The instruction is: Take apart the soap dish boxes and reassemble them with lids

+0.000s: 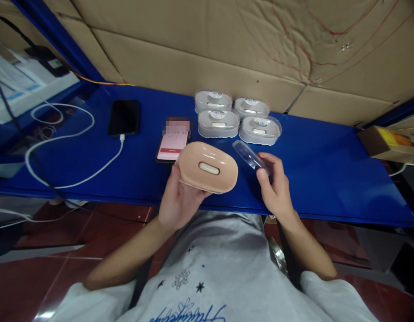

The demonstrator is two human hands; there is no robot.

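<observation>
My left hand (182,201) is closed round the near-left edge of a peach-coloured oval soap dish (223,173), tilted so that its glossy hollow shows. A cream oblong piece sits in the middle of the hollow. To the right, my right hand (276,185) grips a clear plastic lid (249,155) between thumb and fingers, on edge above the blue table. Lid and dish are apart. Behind them stand several pale oval soap dishes (218,124) under clear lids, each with a round sticker, grouped in two rows.
A lit phone (173,145) lies just behind the dish on the blue table (321,165). Further left, a dark phone (124,117) is plugged into a white cable (93,176). A cardboard box (384,145) stands at the right end. Cardboard panels (193,53) wall off the back.
</observation>
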